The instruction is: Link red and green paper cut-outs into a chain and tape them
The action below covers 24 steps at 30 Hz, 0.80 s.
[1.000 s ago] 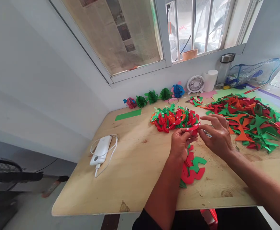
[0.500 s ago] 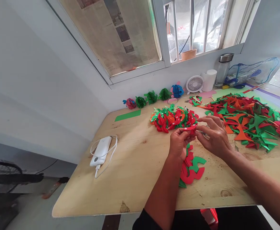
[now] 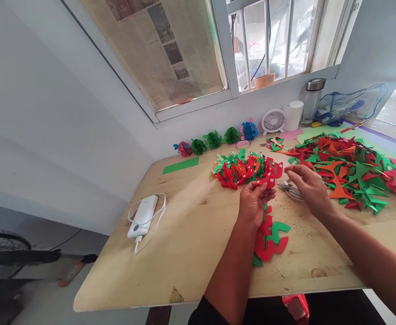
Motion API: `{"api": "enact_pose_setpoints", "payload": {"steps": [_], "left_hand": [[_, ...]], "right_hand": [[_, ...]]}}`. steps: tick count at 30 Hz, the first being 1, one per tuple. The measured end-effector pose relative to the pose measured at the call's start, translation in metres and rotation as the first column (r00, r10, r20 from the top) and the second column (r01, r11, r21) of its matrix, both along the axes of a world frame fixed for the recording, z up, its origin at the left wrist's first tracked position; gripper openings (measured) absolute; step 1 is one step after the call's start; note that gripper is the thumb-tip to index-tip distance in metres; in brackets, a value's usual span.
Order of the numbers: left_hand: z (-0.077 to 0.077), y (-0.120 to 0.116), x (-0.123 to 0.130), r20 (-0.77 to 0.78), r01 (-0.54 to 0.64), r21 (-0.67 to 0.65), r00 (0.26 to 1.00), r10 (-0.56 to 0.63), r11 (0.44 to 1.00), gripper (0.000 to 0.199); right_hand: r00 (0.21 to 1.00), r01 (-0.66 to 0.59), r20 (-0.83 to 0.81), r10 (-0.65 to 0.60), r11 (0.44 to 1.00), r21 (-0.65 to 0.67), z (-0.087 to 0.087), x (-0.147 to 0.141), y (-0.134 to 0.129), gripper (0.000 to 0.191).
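Since the earlier frame, your right hand (image 3: 311,189) had drawn back from the red paper piece (image 3: 266,179), opening a gap and uncovering more of the metal tool (image 3: 289,188) below it. Your left hand (image 3: 251,204) had stayed nearly in place.

Your left arm reached up from the lower edge, the hand closed in a pinch, thumb and fingers gripping the red paper piece above the table (image 3: 184,253). Your right arm slanted in from the lower right; its fingers were bent forward with the tips near each other, and you could not tell whether they held anything small.

The red paper piece was smooth, curved and dotted with small white squares. Just behind it lay a heap of cutouts (image 3: 240,170), red, orange and green, their rounded edges overlapping. Below your left hand, flat curved shapes (image 3: 269,241) in red and green lay on the pale, knotted wood. To the right spread a mound of scraps (image 3: 347,169), pointed and curling. Farther back, by the wall, sat 5 pleated paper ornaments (image 3: 214,140): 3 green, 1 blue with pink, 1 pink with blue.

Your left wrist and forearm covered part of the flat curved shapes. The metal tool was partly masked by your right hand, its type hard to make out. A red object (image 3: 297,307) beneath the table edge was cut off.
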<state>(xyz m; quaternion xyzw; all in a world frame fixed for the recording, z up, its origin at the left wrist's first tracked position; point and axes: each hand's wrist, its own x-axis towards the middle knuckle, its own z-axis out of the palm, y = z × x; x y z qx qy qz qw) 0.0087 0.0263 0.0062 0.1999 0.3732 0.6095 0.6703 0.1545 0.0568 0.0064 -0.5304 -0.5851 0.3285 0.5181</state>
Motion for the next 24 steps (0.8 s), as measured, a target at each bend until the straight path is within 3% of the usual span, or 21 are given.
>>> {"api": "enact_pose_setpoints", "payload": {"steps": [4,8,14,20,24], "left_hand": [[-0.0027,0.0003,0.0016,-0.048,0.016,0.021,0.999,-0.015,1.0,0.033],[-0.0039,-0.0011,0.0041,-0.167,0.012,0.054,0.986,-0.003,0.998,0.034],[-0.0052,-0.0019,0.0069,-0.384,-0.009,0.11,0.922,0.051,0.994,0.028],[-0.0048,-0.0022,0.0045,-0.416,0.025,0.112,0.909,0.024,0.993,0.018],[-0.0006,-0.0037,-0.0015,-0.358,0.133,0.092,0.929,-0.092,0.987,0.041]], "right_hand": [[0.951,-0.191,-0.279,0.136,0.965,-0.181,-0.0041,0.0006,0.0044,0.041],[0.909,-0.216,-0.397,0.123,0.956,-0.197,-0.001,-0.0005,0.0037,0.047],[0.936,-0.205,-0.331,0.121,0.951,-0.232,0.0003,0.0009,0.003,0.036],[0.931,-0.222,-0.339,0.133,0.945,-0.24,-0.0057,0.0006,0.0055,0.03],[0.951,-0.169,-0.296,0.094,0.956,-0.238,-0.0005,0.0,0.0037,0.034]]}}
